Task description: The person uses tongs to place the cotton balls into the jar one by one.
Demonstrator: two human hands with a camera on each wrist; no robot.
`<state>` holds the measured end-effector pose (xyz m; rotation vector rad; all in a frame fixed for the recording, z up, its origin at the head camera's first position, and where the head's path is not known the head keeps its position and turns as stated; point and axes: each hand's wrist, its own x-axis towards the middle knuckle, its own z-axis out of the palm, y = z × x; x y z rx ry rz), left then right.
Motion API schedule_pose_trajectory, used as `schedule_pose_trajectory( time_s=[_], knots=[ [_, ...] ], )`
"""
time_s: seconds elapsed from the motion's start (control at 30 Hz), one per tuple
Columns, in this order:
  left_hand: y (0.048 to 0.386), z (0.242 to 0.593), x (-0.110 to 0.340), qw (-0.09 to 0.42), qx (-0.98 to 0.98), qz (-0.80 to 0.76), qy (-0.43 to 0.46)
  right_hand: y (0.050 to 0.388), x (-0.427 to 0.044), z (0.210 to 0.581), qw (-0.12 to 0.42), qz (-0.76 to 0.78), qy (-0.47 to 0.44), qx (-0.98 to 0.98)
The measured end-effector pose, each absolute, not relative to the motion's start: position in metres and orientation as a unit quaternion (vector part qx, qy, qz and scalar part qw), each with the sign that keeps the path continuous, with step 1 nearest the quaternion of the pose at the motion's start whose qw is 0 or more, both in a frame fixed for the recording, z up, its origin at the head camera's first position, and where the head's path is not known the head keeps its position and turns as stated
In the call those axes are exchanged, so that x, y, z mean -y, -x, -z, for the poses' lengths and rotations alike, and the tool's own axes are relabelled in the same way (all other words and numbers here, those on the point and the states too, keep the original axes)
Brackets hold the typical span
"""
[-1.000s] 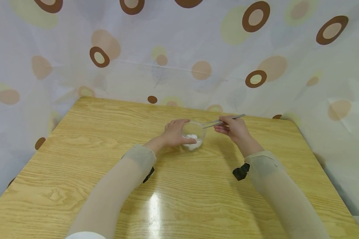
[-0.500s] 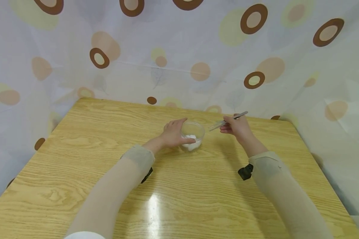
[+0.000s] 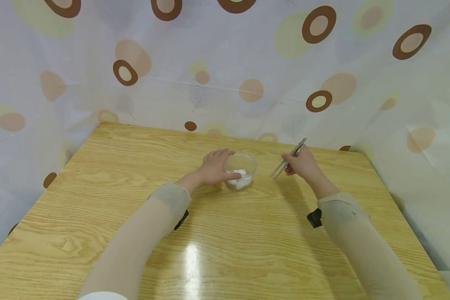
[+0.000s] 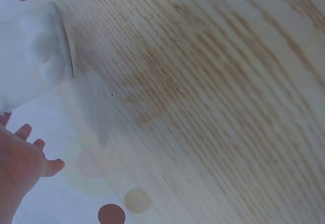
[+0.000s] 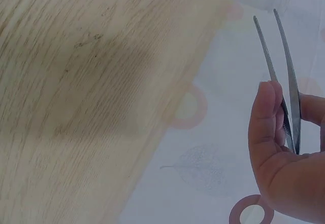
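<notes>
A clear jar (image 3: 250,160) with white cotton balls (image 3: 243,182) in its bottom stands on the wooden table. My left hand (image 3: 213,168) holds it from the left, thumb across the front and index finger at the back rim. In the left wrist view the other fingers of that hand (image 4: 23,158) spread away from the jar (image 4: 18,89). To the right of the jar, my right hand (image 3: 303,163) pinches metal tweezers (image 3: 278,169). Their tips point down toward the table, apart, with nothing between them in the right wrist view, where the tweezers (image 5: 287,56) show clearly.
The wood-grain table (image 3: 225,233) spreads around both hands. A white sheet with brown and beige circles (image 3: 225,66) hangs behind its back edge and along both sides. Dark wrist cameras (image 3: 315,218) sit under the forearms.
My right hand has drawn the tweezers away from the jar's rim to the right and turned their tips downward. My left hand has slid slightly left; the jar has stayed nearly in place.
</notes>
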<state>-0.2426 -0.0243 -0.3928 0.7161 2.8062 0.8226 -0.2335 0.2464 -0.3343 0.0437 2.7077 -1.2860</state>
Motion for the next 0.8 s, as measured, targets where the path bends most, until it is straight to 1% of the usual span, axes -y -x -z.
schedule_pose_trajectory(
  time_s=[0.33,0.8],
  knots=[
    [0.245,0.396,0.026,0.059,-0.931,-0.274,-0.233,0.236,-0.252,0.341,0.105,0.359,0.003,-0.927],
    [0.245,0.395,0.026,0.058,-0.929,-0.278,-0.236,0.242,-0.254,0.364,0.118,0.273,0.019,-0.955]
  ],
)
